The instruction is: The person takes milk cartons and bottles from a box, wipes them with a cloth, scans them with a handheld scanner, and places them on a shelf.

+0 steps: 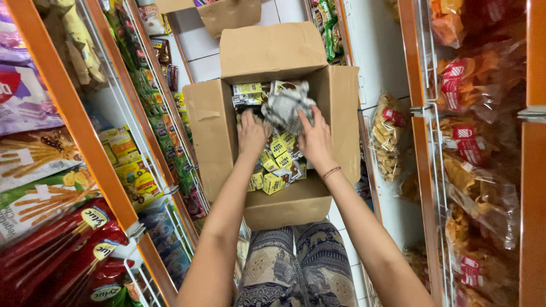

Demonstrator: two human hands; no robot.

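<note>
An open cardboard box [213, 136] stands on the floor in the aisle, its flaps folded out. Inside lie several small yellow packets [273, 181] and a crumpled wad of grey newspaper [284, 105]. My right hand [314, 139] grips the wad's right edge from below. My left hand [251, 133] reaches into the box beside the wad, fingers down among the packets; whether it grips anything cannot be told. My patterned trousers [296, 267] show below the box.
Orange-framed wire shelves line both sides: snack bags and red stick packs [62, 244] on the left, bagged chips [478, 187] on the right. A second cardboard box [227, 14] sits farther down the white tiled aisle.
</note>
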